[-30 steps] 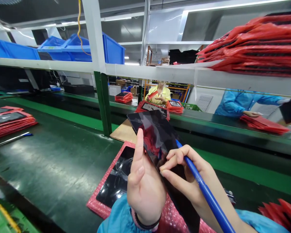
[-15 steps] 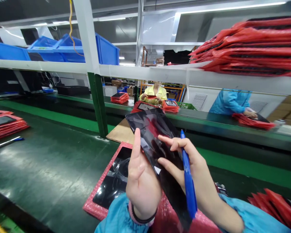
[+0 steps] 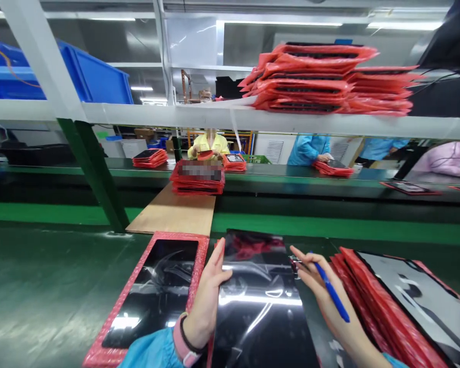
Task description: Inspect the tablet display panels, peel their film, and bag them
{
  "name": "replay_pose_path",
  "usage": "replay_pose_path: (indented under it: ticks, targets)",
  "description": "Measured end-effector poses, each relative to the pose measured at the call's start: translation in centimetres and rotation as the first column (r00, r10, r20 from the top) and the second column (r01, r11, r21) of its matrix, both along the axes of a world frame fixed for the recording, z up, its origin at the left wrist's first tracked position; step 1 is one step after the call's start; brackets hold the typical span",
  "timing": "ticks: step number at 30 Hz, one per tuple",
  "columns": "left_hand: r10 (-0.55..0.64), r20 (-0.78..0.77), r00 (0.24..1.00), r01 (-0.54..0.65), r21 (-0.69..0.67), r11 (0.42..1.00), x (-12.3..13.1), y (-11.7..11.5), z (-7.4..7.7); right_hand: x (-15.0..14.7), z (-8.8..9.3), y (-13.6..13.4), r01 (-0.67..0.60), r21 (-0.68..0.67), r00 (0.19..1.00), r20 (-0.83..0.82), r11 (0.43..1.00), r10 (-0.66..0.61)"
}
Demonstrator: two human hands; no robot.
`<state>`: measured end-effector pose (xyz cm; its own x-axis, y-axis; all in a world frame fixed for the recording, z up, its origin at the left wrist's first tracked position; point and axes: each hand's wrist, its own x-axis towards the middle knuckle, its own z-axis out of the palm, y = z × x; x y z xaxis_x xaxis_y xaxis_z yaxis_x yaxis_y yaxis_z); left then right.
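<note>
Left hand [image 3: 209, 294] grips glossy black panel [image 3: 260, 312]; right hand [image 3: 316, 278] pinches slim blue pen [image 3: 332, 295].

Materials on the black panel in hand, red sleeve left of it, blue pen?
black panel: glass or glossy plastic, mirror finish; crisp lamp reflections.
red sleeve: likely bubble wrap; dimpled, translucent rim.
blue pen: probably smooth plastic; even sheen.

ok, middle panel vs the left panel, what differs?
1. The middle panel is bare; the left panel is framed by a red bubble sleeve.
2. The left hand rests on the middle panel's edge, and the right hand, holding a pen, touches its other edge; the left panel's face is untouched.
Shared: both are black, glossy and mirror the ceiling lights.
</note>
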<state>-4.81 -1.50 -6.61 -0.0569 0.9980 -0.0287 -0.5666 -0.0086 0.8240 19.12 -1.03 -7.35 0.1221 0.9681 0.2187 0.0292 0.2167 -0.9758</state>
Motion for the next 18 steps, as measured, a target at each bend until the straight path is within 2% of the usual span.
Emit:
replay_pose_path:
  ticks: [3,6,8,11,13,16,18]
  targets:
    - [0.009,-0.04,0.999,-0.009,-0.011,1.0,0.7,-0.3,-2.4,-0.5,-1.9,-1.0,-0.021,-0.017,1.0,-0.017,1.0,0.02]
    - [0.018,-0.248,0.969,-0.024,-0.023,0.999,0.7,-0.9,-3.6,-1.5,-2.8,-1.9,-0.053,-0.026,0.999,-0.016,0.998,0.052]
    - [-0.008,-0.47,0.883,0.022,0.025,0.999,0.3,-1.0,-3.8,-2.0,-3.5,-2.2,-0.096,-0.027,0.995,0.016,0.995,0.097]
    - [0.062,-0.713,0.699,0.038,0.124,0.992,-1.2,-0.5,-3.6,-2.0,-5.0,-2.5,-0.173,-0.014,0.977,0.121,0.985,0.174]
    - [0.02,-0.736,0.676,0.026,0.051,0.998,-2.5,0.2,-3.7,-1.7,-6.0,-2.6,-0.2,-0.001,0.961,0.196,0.98,0.196]
    - [-0.189,-0.635,0.749,0.084,-0.192,0.978,-4.3,0.6,-4.7,-1.5,-7.2,-2.8,-0.209,0.027,0.953,0.232,0.977,0.198]
    - [-0.288,-0.567,0.771,0.135,-0.297,0.945,-5.0,0.1,-5.5,-1.7,-7.7,-3.2,-0.248,0.031,0.956,0.17,0.968,0.239]
